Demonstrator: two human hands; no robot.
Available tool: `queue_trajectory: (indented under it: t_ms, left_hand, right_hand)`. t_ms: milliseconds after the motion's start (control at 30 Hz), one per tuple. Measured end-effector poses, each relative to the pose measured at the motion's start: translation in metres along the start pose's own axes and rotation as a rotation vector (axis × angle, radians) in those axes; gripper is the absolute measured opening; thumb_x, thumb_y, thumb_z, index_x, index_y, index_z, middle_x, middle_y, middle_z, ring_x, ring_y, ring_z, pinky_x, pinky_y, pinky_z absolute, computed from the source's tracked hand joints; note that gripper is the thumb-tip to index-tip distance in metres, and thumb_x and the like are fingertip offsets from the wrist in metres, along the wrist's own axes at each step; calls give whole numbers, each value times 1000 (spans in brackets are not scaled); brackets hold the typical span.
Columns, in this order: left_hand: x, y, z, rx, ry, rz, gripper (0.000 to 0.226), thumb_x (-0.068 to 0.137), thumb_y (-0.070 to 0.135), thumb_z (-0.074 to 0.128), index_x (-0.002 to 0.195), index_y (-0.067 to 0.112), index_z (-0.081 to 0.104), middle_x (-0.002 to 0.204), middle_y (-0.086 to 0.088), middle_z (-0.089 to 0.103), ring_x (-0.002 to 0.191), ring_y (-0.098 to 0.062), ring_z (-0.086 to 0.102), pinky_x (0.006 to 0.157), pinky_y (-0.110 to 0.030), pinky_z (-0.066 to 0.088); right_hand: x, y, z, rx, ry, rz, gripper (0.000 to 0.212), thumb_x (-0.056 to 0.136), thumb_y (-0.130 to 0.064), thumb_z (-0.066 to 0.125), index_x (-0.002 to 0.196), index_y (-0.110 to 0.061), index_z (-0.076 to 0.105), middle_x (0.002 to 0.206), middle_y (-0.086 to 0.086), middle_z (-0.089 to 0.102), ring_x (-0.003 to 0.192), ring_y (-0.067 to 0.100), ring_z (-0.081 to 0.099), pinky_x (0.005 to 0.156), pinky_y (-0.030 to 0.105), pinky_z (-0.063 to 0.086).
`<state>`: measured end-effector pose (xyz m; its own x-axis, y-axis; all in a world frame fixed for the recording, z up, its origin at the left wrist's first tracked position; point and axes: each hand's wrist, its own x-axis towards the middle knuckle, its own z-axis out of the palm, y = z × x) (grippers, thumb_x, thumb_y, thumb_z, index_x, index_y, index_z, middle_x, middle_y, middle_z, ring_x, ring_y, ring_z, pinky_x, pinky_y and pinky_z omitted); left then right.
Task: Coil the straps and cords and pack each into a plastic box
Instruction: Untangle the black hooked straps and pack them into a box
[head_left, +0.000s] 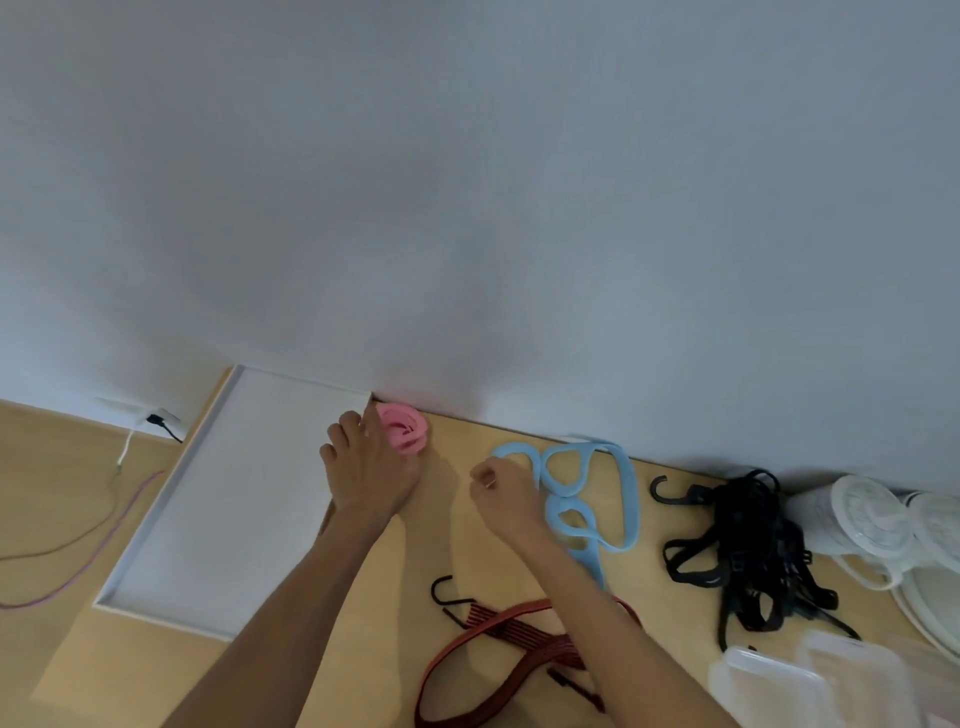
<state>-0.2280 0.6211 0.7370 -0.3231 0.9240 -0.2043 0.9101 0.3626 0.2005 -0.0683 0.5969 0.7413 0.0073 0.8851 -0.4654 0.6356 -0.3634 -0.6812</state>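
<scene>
A pink strap (407, 429) lies rolled into a coil against the wall. My left hand (370, 470) is right beside it with curled fingers, holding the coil on its left side. A light blue strap (582, 491) lies in loose loops on the wooden surface to the right. My right hand (506, 496) is curled and pinches the blue strap's left end. Near my forearms lies a red strap (511, 642) with black hooks. A tangle of black straps (748, 545) lies further right. Clear plastic boxes (769, 680) stand at the bottom right.
A flat white tray (234, 493) lies left of my left hand, its corner touching the pink coil. Round clear containers and lids (872, 514) are stacked at the far right. Thin cables (78, 545) run from a wall socket at the left. The grey wall closes the far side.
</scene>
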Motion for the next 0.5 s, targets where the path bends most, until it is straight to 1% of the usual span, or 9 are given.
queue_trajectory:
  t_ms: [67, 133, 167, 200, 267, 300, 333, 400, 500]
  left_hand:
    - [-6, 18, -1, 24, -13, 126, 55, 88, 36, 51, 132, 6, 38, 127, -18, 44, 112, -33, 43, 91, -39, 38]
    - [-17, 41, 7, -50, -166, 259, 48, 90, 25, 47, 132, 4, 38, 129, -18, 43, 114, -32, 45, 89, -38, 42]
    - [-25, 53, 14, -102, -294, 301, 45, 90, 23, 46, 131, 5, 38, 129, -17, 43, 113, -32, 47, 88, -39, 43]
    - [-33, 65, 20, -142, -433, 327, 45, 91, 23, 46, 132, 6, 37, 129, -16, 42, 111, -32, 48, 88, -40, 45]
    - [-48, 86, 37, -178, -647, 350, 52, 91, 27, 49, 137, 10, 32, 132, -16, 37, 111, -34, 50, 91, -42, 45]
    - [-57, 95, 46, -176, -699, 369, 57, 90, 28, 54, 139, 14, 28, 134, -16, 32, 110, -35, 51, 92, -43, 46]
    - [-63, 102, 54, -159, -719, 385, 62, 88, 26, 58, 140, 19, 25, 137, -16, 27, 111, -35, 50, 92, -43, 46]
    - [-72, 110, 63, -68, -673, 403, 67, 86, 13, 60, 140, 24, 23, 141, -17, 18, 114, -34, 46, 91, -41, 47]
    - [-71, 111, 62, 74, -534, 439, 64, 85, 2, 57, 138, 20, 27, 141, -17, 18, 121, -34, 38, 89, -40, 46]
  right_hand:
    - [0, 20, -30, -54, 236, -48, 23, 87, -8, 54, 108, -9, 63, 112, 7, 59, 103, 19, 53, 89, 29, 45]
    - [-1, 43, -56, -223, 365, -46, 35, 84, -14, 58, 119, -13, 58, 125, 8, 49, 117, 25, 45, 100, 36, 39]
    - [-1, 53, -66, -292, 345, -9, 49, 81, -20, 62, 129, -19, 51, 136, 7, 40, 126, 28, 38, 104, 39, 35]
    - [-3, 61, -75, -325, 256, 34, 65, 78, -27, 65, 137, -26, 40, 145, 6, 27, 133, 30, 29, 108, 42, 31]
    - [-6, 76, -83, -392, -27, 104, 92, 72, -38, 70, 146, -37, 16, 154, 1, 6, 142, 31, 12, 109, 49, 26]
    - [-9, 81, -83, -478, -137, 109, 99, 71, -40, 71, 147, -39, 8, 155, 0, 0, 143, 32, 8, 109, 52, 25]
    - [-13, 86, -81, -588, -181, 93, 99, 73, -38, 72, 147, -39, 5, 156, 1, 0, 141, 34, 11, 109, 52, 26]
    - [-20, 93, -74, -748, -105, 37, 87, 79, -23, 68, 146, -35, 14, 149, 6, 18, 132, 33, 27, 105, 46, 33]
    - [-23, 103, -62, -659, -15, -31, 63, 85, -5, 54, 140, -25, 32, 132, 7, 40, 116, 28, 44, 89, 34, 42]
